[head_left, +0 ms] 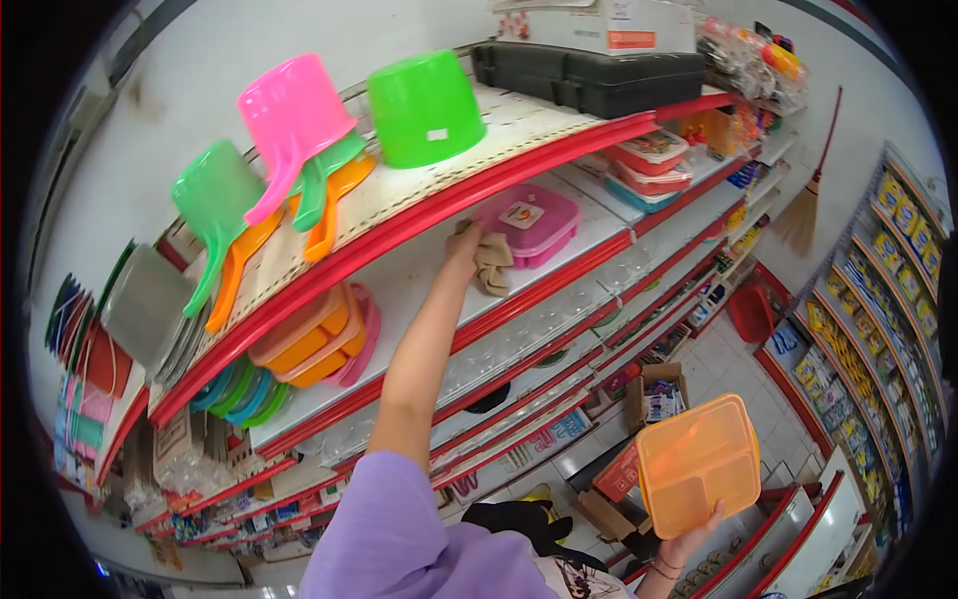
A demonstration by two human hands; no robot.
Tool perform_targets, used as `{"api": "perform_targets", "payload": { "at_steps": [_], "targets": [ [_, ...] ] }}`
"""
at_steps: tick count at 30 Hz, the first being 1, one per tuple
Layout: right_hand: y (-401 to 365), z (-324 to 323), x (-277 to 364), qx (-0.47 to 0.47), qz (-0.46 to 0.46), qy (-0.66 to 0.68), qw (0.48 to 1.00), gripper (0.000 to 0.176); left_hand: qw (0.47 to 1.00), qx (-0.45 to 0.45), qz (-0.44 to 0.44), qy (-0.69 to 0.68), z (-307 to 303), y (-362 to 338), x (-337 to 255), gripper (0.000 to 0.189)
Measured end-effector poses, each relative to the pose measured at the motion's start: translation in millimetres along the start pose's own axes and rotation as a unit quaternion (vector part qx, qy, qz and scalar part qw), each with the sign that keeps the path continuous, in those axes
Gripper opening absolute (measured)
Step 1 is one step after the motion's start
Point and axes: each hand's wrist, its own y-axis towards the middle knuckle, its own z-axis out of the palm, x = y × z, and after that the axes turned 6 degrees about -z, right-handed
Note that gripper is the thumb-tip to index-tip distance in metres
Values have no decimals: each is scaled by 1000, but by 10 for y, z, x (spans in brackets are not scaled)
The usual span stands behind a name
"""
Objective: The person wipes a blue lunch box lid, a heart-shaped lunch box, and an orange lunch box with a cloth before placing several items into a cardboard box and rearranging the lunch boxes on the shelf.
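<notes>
My left hand [462, 243] reaches onto the shelf, closed on a crumpled beige cloth [492, 268]. Right beside it sits a pink lunch box [534, 225] with a lid and a label; hand and cloth overlap its near left side in this view. Low on the right, my right hand [689, 539] grips an orange divided lunch box [699, 464] by its lower edge, holding it up off the shelf with its compartments showing. Part of the right hand's fingers is hidden behind the box.
Orange containers [314, 334] stand left on the same shelf; lidded boxes [651, 165] stand right. Above are pink [299, 110] and green dippers, a green bucket [424, 108] and a black case [589, 78]. Red shelf edges [479, 334] run below my arm. A cardboard box [659, 394] is on the floor.
</notes>
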Motion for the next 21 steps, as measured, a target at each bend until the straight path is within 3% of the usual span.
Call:
{"api": "perform_targets", "payload": {
  "at_steps": [2, 5, 8, 10, 11, 12, 13, 14, 15, 16, 19, 21],
  "targets": [
    [4, -61, -31, 3, 17, -1, 1000, 51, 990, -66, 57, 108, -76, -18, -31, 36],
    [4, -98, -83, 0, 26, -15, 1000, 52, 961, -148, 153, 176, -159, -606, -296, 48],
    [-7, -37, -129, 10, 20, -39, 999, 51, 950, -102, 291, 44, -182, -1011, -272, 53],
    [-58, 143, -156, 26, 2, -62, 998, 51, 975, -26, 217, 29, -125, -1744, -278, 53],
    [-130, 340, -177, 47, -21, -83, 995, 50, 943, 44, 330, -22, -58, -1887, -86, 54],
    [-243, 590, -199, 68, -42, -105, 991, 49, 938, 48, 338, 55, -22, -2319, -56, 57],
    [-324, 716, -223, 89, -62, -127, 986, 48, 941, 104, 320, 46, 23, -2515, 175, 56],
    [-207, 459, -416, 142, -9, -107, 984, 49, 925, 129, 342, 103, 49, -2723, 427, 59],
    [-280, 510, -467, 172, -12, -130, 976, 50, 884, 176, 398, 171, 59, -2959, 444, 66],
    [-399, 677, -527, 200, -18, -152, 968, 51, 880, 204, 380, 199, 91, -3197, 439, 71],
    [-739, 1154, -613, 230, -56, -229, 944, 52, 756, 139, 451, 454, 78, -3553, 528, 71],
    [-723, 1220, -758, 227, 33, -105, 968, 51, 730, 171, 493, 442, 41, -3626, 544, 67]
  ]
}}
